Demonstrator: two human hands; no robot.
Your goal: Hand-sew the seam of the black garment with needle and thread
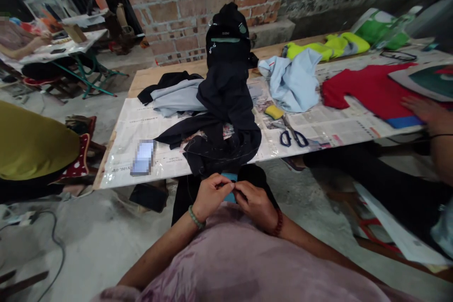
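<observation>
Over my lap, my left hand (pixel 213 194) and my right hand (pixel 259 204) meet at the fingertips. Both are closed in a pinch; a tiny dark bit shows between them, too small to name. Behind the fingers lies something flat and light blue (pixel 230 178). Just ahead, a dark garment (pixel 226 144) with pale stitching lines hangs slightly over the table's near edge. A thin dark thread seems to run down near my left hand. Scissors with dark blue handles (pixel 294 137) and a yellow sponge (pixel 274 112) lie right of the garment.
The newspaper-covered table (pixel 116 151) carries a phone (pixel 143 156), a black backpack (pixel 228 33), a light blue cloth (pixel 293 80) and a yellow vest (pixel 329 46). At right, a co-worker's hand (pixel 424 111) rests on a red garment (pixel 364 87) beside an iron (pixel 426 80).
</observation>
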